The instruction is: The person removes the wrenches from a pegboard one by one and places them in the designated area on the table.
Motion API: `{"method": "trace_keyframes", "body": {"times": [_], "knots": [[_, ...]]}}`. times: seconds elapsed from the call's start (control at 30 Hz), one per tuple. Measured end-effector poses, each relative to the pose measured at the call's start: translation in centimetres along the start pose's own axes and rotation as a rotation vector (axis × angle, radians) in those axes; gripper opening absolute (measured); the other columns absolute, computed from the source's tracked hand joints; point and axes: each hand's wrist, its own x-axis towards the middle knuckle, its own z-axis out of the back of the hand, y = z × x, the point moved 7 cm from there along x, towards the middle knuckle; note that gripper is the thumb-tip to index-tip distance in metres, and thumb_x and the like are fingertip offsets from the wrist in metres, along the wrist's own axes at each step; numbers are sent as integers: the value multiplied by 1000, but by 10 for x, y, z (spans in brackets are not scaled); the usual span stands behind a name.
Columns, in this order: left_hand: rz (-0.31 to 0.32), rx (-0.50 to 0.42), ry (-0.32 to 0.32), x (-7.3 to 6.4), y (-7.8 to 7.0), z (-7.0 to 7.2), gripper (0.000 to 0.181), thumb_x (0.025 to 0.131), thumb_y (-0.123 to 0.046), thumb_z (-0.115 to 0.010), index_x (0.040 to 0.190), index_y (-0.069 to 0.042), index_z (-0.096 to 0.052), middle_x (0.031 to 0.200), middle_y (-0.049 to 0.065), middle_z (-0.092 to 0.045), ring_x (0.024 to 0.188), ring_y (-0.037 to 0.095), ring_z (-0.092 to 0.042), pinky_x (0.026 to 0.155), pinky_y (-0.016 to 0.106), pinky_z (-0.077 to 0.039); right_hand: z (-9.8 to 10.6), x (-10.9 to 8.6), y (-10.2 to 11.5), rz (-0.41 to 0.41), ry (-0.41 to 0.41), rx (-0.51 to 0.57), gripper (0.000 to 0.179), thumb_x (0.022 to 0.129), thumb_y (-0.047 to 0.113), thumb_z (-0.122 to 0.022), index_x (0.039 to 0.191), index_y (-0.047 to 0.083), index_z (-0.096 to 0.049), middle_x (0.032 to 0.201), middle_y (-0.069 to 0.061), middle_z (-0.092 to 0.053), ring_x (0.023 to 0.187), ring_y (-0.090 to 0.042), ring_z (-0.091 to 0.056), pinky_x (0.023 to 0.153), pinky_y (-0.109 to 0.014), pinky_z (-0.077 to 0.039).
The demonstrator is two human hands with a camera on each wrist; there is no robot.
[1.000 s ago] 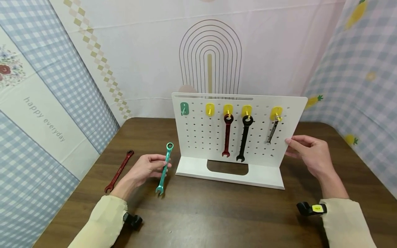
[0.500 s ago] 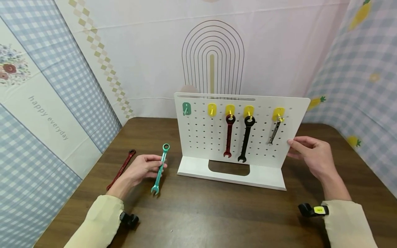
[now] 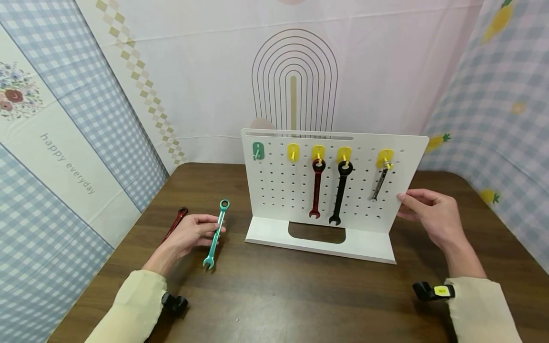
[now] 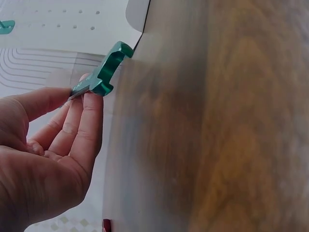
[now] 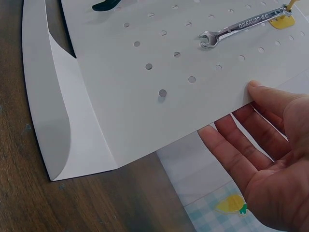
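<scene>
A green combination wrench (image 3: 216, 234) is pinched between thumb and fingers of my left hand (image 3: 186, 236), left of the white pegboard (image 3: 270, 232). In the left wrist view, the wrench's open end (image 4: 110, 70) points toward the camera. On the table, a red wrench (image 3: 175, 222) lies partly hidden behind that hand and forearm. My right hand (image 3: 433, 215) holds the pegboard's right edge, thumb on the front face and fingers behind. Hanging from yellow hooks are another red wrench (image 3: 316, 190), a black wrench (image 3: 340, 195) and a small silver wrench (image 5: 241, 26).
A green hook (image 3: 258, 151) and a yellow hook (image 3: 293, 152) on the board's upper left bear nothing. The board stands on a brown wooden table (image 3: 279, 295). Patterned cloth (image 3: 206, 95) hangs behind and at both sides.
My left hand has drifted left with the green wrench, away from the pegboard, covering more of the red wrench on the table. My right hand keeps its hold on the board's edge.
</scene>
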Motion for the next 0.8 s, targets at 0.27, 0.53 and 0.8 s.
{"method": "trace_keyframes", "body": {"times": [0.27, 0.53, 0.8], "knots": [[9, 40, -9, -4, 4, 7, 37, 95, -7, -57, 124, 15, -51, 105, 22, -68, 87, 22, -68, 71, 34, -58, 1, 0, 0, -7, 5, 4, 48, 84, 34, -72, 115, -2, -64, 90, 14, -68, 77, -11, -70, 68, -31, -59], [15, 67, -38, -5, 9, 14, 34, 95, -6, -55, 124, 12, -53, 105, 22, -68, 88, 22, -68, 72, 36, -58, 0, -1, 0, -10, 12, 16, 47, 83, 34, -72, 113, -1, -65, 90, 11, -69, 77, -13, -71, 68, -31, -59], [6, 72, -40, -7, 11, 21, 36, 95, -7, -55, 125, 14, -51, 106, 23, -68, 86, 23, -68, 74, 39, -58, 0, 0, 0, -5, 10, 26, 48, 83, 33, -73, 114, -2, -64, 91, 12, -69, 77, -12, -71, 67, -30, -59]]}}
